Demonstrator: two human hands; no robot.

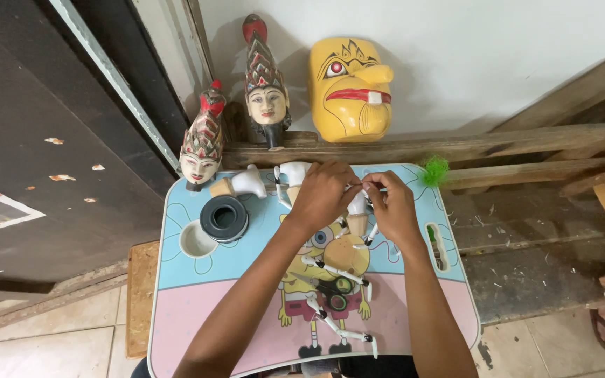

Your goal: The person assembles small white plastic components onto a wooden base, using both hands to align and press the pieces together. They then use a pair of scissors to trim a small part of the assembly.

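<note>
While we looked down thru the head cam, our left hand (pixel 323 194) & right hand (pixel 392 207) were together at the far middle of the small lap table (pixel 197 280), fingertips nearly touching. Both pinched a thin pale strand (pixel 356 187) running between them; we couldn't tell exactly what it was. Directly under the hands sat a white puppet torso (pixel 356 213) w/ a tan cone base, partly hidden by the fingers.

Near side of the hands, on the cartoon print of the tabletop, lay white jointed puppet arms (pixel 330 269) on thin sticks, & black scissors (pixel 330 287) beside them. To the left stood a black tape roll (pixel 224 218), just right of the round cup recess (pixel 196 240). Another white carved piece (pixel 243 183) lay at the far left edge.

A bit of green fluff (pixel 435 170) sat at the far right corner of the table. Beyond the table, against the white wall, 2 carved puppet heads (pixel 266 98) w/ crowns & a yellow wooden mask (pixel 350 87) rested on a wooden beam (pixel 498 143). Tiled floor lay at near left.
</note>
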